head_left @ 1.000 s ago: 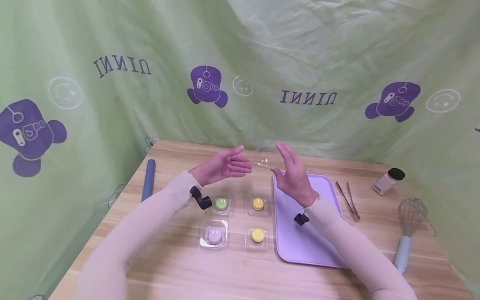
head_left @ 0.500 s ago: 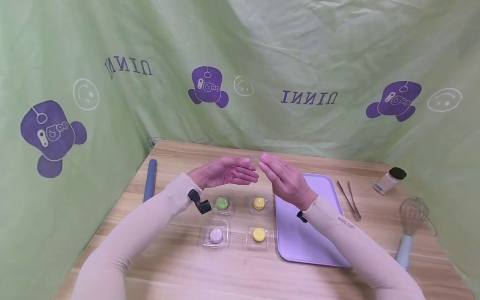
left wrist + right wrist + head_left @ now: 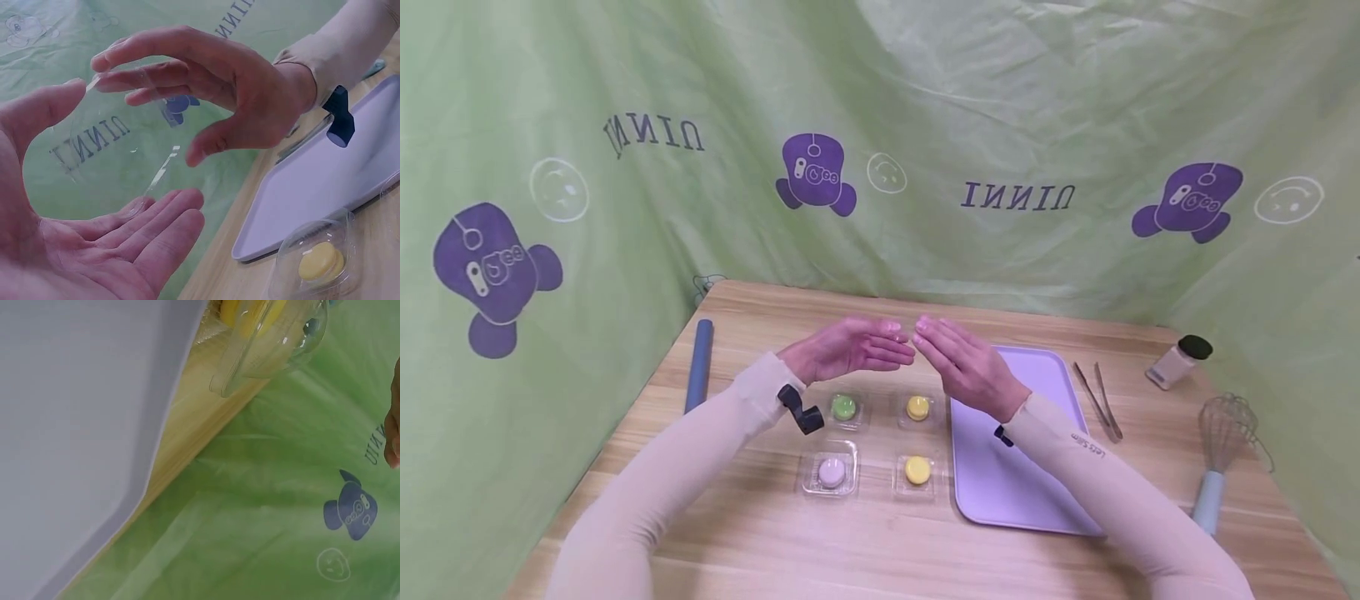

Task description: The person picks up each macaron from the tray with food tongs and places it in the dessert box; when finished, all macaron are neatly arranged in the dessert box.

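A clear plastic lid or tray piece (image 3: 128, 140) is raised above the back of the table. My left hand (image 3: 853, 348) holds it between the thumb and the fingers, as the left wrist view shows. From the other side my right hand (image 3: 966, 367) has its curved fingertips at the upper rim, the thumb beside the lower edge. In the head view the lid hardly shows between the hands. Below them lie a green macaron (image 3: 843, 407), a lilac macaron (image 3: 832, 472), a back yellow macaron (image 3: 917, 407) and a front yellow macaron (image 3: 917, 470), each in a clear plastic base.
A lilac tray (image 3: 1000, 492) lies right of the macarons, partly under the right forearm. Farther right are metal tongs (image 3: 1099, 404), a jar with a black cap (image 3: 1180, 362) and a whisk (image 3: 1217, 458). A blue-grey roll (image 3: 699, 367) lies at the left.
My right hand has moved left and turned, its fingers closing in toward the left hand. The clear piece, visible between the spread hands earlier, is now mostly hidden in the head view.
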Tool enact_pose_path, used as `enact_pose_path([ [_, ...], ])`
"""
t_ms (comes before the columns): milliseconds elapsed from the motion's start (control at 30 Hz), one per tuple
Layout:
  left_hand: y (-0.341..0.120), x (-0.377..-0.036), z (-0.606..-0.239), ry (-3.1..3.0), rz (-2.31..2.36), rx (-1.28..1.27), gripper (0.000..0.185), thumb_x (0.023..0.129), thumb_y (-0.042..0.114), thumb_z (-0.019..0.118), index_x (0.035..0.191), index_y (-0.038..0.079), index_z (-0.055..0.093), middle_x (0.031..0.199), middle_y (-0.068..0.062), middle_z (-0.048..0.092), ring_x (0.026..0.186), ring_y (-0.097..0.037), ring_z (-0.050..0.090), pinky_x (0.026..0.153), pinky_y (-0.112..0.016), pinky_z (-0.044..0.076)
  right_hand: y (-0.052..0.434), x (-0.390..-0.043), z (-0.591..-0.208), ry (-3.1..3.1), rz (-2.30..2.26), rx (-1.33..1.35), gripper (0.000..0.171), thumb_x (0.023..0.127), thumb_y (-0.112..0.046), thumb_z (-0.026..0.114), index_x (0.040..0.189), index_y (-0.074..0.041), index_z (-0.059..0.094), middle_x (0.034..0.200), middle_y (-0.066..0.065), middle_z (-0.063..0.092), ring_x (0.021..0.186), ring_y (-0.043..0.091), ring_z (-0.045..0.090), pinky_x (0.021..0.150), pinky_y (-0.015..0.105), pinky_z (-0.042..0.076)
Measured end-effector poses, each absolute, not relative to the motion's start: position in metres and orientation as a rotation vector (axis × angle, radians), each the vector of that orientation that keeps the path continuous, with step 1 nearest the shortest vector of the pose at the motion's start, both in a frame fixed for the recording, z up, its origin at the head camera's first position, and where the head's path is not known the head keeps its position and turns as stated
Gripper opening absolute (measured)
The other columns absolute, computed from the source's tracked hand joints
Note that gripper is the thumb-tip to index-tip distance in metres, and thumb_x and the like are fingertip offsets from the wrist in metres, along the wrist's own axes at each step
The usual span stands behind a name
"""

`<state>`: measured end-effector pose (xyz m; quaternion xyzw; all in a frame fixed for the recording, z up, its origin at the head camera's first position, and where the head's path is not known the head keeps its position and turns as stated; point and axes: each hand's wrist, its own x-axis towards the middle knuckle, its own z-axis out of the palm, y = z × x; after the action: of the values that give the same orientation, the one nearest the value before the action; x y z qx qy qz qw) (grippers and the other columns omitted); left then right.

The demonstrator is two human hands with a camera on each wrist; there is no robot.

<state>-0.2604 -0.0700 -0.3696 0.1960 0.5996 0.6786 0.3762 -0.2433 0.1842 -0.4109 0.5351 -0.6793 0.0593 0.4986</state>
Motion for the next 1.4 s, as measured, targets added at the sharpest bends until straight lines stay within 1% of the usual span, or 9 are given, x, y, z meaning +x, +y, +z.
enact_pose_path([
  [100, -0.071, -0.259, -0.369, 1.633, 1.787, 0.548, 0.061, 0.098, 0.021, 0.052, 0.146, -0.013, 0.037, 0.148, -0.035, 0.047, 0.140, -0.044, 0.050, 0.121, -0.047, 0.042, 0.183, -0.245, -0.413, -1.704, 0.264, 1.255, 0.048, 0.089, 0.002, 0.062, 0.134, 0.012, 0.051, 0.138, 0.028, 0.058, 0.144, 0.033, 0.047, 0.122, 0.040, 0.042],
  [233, -0.070, -0.256, -0.367, 1.946, 1.855, 0.708, 0.063, 0.091, 0.016, 0.068, 0.146, -0.005, 0.044, 0.146, -0.026, 0.055, 0.137, -0.037, 0.054, 0.119, -0.045, 0.044, 0.183, -0.244, -0.409, -1.873, 0.681, 1.132, 0.081, 0.080, -0.007, 0.080, 0.144, 0.016, 0.036, 0.148, 0.032, 0.045, 0.141, 0.041, 0.045, 0.126, 0.038, 0.036],
  [400, -0.067, -0.249, -0.368, 2.326, 1.807, 1.000, 0.081, 0.078, 0.009, 0.085, 0.148, 0.003, 0.044, 0.147, -0.015, 0.057, 0.139, -0.029, 0.054, 0.122, -0.038, 0.042, 0.187, -0.237, -0.392, -2.057, 1.472, 0.964, 0.106, 0.074, 0.007, 0.082, 0.159, 0.000, 0.019, 0.163, 0.020, 0.032, 0.150, 0.037, 0.035, 0.124, 0.030, 0.037],
  [500, -0.062, -0.243, -0.370, 2.445, 1.778, 1.135, 0.084, 0.072, 0.008, 0.090, 0.145, 0.004, 0.047, 0.143, -0.015, 0.060, 0.134, -0.029, 0.058, 0.118, -0.034, 0.046, 0.190, -0.229, -0.382, -2.055, 1.886, 0.933, 0.103, 0.079, 0.006, 0.078, 0.161, -0.005, 0.015, 0.167, 0.017, 0.025, 0.155, 0.033, 0.027, 0.125, 0.026, 0.035],
  [600, -0.056, -0.235, -0.374, 2.479, 1.786, 1.211, 0.086, 0.070, 0.007, 0.091, 0.144, 0.002, 0.049, 0.140, -0.017, 0.062, 0.130, -0.030, 0.062, 0.115, -0.035, 0.049, 0.192, -0.220, -0.379, -2.051, 2.046, 1.009, 0.102, 0.081, -0.003, 0.079, 0.161, -0.002, 0.014, 0.168, 0.021, 0.020, 0.156, 0.032, 0.023, 0.126, 0.027, 0.033],
  [733, -0.049, -0.224, -0.379, 2.476, 1.777, 1.277, 0.086, 0.071, 0.010, 0.092, 0.144, 0.000, 0.048, 0.140, -0.019, 0.061, 0.130, -0.032, 0.061, 0.115, -0.039, 0.049, 0.193, -0.206, -0.380, -2.123, 1.982, 1.121, 0.100, 0.080, 0.001, 0.080, 0.160, 0.001, 0.019, 0.166, 0.026, 0.023, 0.155, 0.022, 0.030, 0.125, 0.024, 0.033],
  [967, -0.043, -0.211, -0.386, 2.460, 1.762, 1.318, 0.087, 0.073, 0.011, 0.090, 0.146, 0.001, 0.045, 0.144, -0.019, 0.058, 0.135, -0.034, 0.056, 0.118, -0.041, 0.046, 0.193, -0.191, -0.383, -2.187, 1.731, 1.116, 0.086, 0.074, 0.016, 0.078, 0.150, 0.004, 0.041, 0.153, 0.027, 0.046, 0.142, 0.011, 0.049, 0.121, 0.025, 0.041],
  [1167, -0.044, -0.204, -0.391, 2.507, 1.697, 1.316, 0.091, 0.072, 0.013, 0.091, 0.149, 0.002, 0.043, 0.146, -0.014, 0.057, 0.138, -0.026, 0.055, 0.120, -0.031, 0.043, 0.194, -0.183, -0.387, -2.192, 1.690, 1.097, 0.082, 0.073, 0.016, 0.079, 0.147, 0.005, 0.045, 0.149, 0.027, 0.050, 0.140, 0.008, 0.051, 0.121, 0.023, 0.040],
  [1400, -0.048, -0.191, -0.396, 2.550, 1.637, 1.376, 0.085, 0.072, 0.014, 0.092, 0.145, 0.002, 0.050, 0.144, -0.015, 0.059, 0.136, -0.026, 0.056, 0.119, -0.033, 0.044, 0.199, -0.170, -0.400, -2.200, 1.668, 1.093, 0.081, 0.072, 0.018, 0.079, 0.145, 0.007, 0.046, 0.146, 0.030, 0.052, 0.140, 0.009, 0.052, 0.121, 0.022, 0.039],
])
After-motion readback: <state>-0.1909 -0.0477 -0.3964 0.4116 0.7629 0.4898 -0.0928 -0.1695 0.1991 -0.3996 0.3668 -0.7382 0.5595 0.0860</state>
